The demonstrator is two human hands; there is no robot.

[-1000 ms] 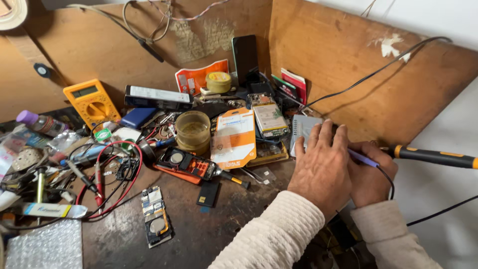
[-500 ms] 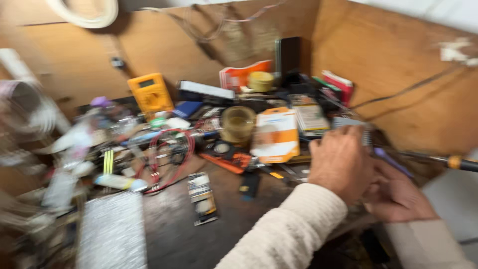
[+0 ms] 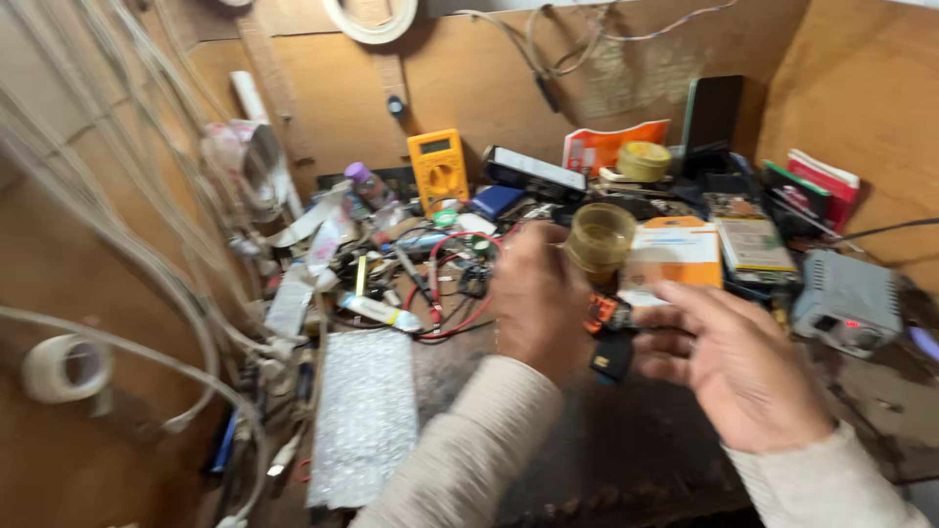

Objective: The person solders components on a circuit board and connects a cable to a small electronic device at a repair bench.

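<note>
Both hands hover over the middle of the cluttered worktop (image 3: 626, 460), blurred by motion. The left hand (image 3: 536, 298) is held back-up with its fingers curled downward; whether they grip anything cannot be told. The right hand (image 3: 738, 367) is released, its fingers (image 3: 675, 298) stretched leftward, their tips just beside a small black-and-orange part (image 3: 608, 337) that sits between the two hands; whether they touch it cannot be told. Just behind the hands stands a round amber jar (image 3: 600, 238), with an orange-and-white packet (image 3: 675, 252) to its right. A yellow multimeter (image 3: 438, 168) leans at the back edge, red leads (image 3: 460, 293) loop left of the left hand, and a sheet of bubble wrap (image 3: 367, 416) lies near the front edge. A grey box (image 3: 849, 298) sits toward the right edge.
</note>
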